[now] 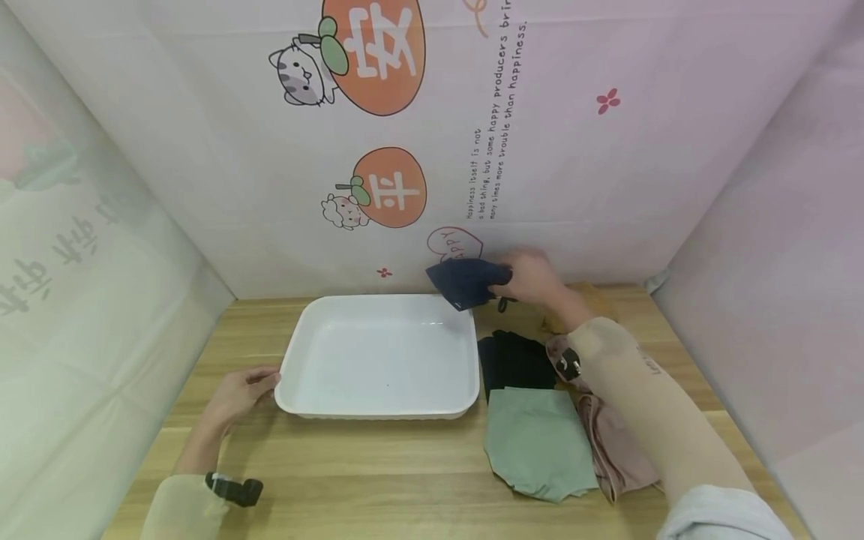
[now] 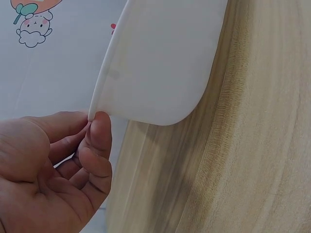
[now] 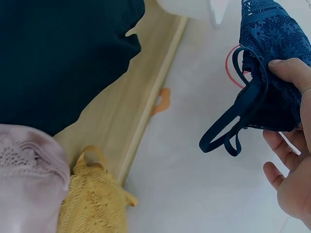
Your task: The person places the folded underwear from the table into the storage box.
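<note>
A navy lace bra [image 3: 274, 39], its straps dangling, is held by my right hand [image 3: 296, 126], thumb on top of the lace. In the head view the bra [image 1: 462, 281] overlaps the far right corner of a white plastic basin [image 1: 378, 409]; the right hand [image 1: 533, 277] is slightly blurred there. At the basin's near left corner, my left hand [image 1: 236, 397] pinches the rim between thumb and fingers. The left wrist view has that hand [image 2: 58, 170] at the corner of the basin wall [image 2: 155, 63].
Right of the basin lie a black folded garment [image 1: 516, 360], a sage green one [image 1: 540, 442] and a dusty pink one [image 1: 617, 450]. A yellow lace piece [image 3: 95, 204] lies near the wooden table's [image 1: 378, 480] back edge. Printed cloth walls [image 1: 553, 172] enclose the table.
</note>
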Tool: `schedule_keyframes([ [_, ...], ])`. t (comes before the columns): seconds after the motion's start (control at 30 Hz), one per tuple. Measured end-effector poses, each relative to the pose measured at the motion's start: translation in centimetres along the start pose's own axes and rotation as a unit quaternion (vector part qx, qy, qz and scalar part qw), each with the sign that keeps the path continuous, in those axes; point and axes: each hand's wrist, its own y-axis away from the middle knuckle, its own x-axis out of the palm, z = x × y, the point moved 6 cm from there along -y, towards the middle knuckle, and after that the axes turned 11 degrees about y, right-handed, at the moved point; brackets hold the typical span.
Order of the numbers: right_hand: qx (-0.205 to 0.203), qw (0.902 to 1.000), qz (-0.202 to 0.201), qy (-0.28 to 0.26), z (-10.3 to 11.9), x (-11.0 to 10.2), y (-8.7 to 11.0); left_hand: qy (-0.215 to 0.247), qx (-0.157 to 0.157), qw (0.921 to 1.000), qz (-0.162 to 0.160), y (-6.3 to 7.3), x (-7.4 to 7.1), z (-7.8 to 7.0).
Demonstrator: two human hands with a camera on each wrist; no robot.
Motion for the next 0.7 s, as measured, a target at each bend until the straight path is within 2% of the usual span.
schedule_keyframes([
  [0.27,-0.010,0.9995,-0.002,0.029,1.5,-0.4,-0.6,0.003,0.001,1.0000,0.007,0.3,0.0,0.2],
  [0.5,-0.026,0.9994,-0.018,0.014,3.0,-0.9,-1.1,0.000,-0.002,1.0000,0.006,0.2,0.0,0.5],
  [0.7,-0.016,0.9999,-0.006,0.000,4.0,-1.3,-1.3,0.000,0.003,1.0000,0.002,0.1,0.0,0.2],
])
